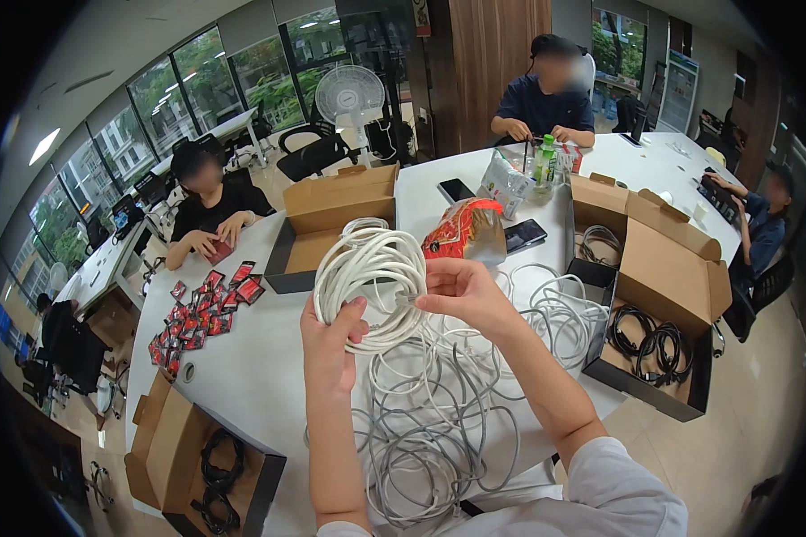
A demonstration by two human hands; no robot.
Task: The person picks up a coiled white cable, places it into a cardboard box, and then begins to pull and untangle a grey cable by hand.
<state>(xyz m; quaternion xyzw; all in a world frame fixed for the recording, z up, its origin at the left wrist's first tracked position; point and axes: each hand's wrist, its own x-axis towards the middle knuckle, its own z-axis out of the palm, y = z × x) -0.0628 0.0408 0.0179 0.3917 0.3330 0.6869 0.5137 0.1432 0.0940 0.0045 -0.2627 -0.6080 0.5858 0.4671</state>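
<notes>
A thick coil of white cable (367,259) is held up above the table in front of me. My left hand (336,331) is closed round the coil's lower left side, thumb across the strands. At the coil's right edge my right hand (457,291) pinches part of the same cable; a small greyish piece, possibly its plug, shows by the fingertips, too small to be sure. Below my hands a loose tangle of grey and white cables (430,421) spreads over the white table (278,358).
Open cardboard boxes stand around: one behind the coil (331,201), one with black cables at right (663,300), another at lower left (175,447). Red packets (197,318) lie left. A red bag (466,231), phones and a green bottle (546,159) stand farther back. Several people sit around.
</notes>
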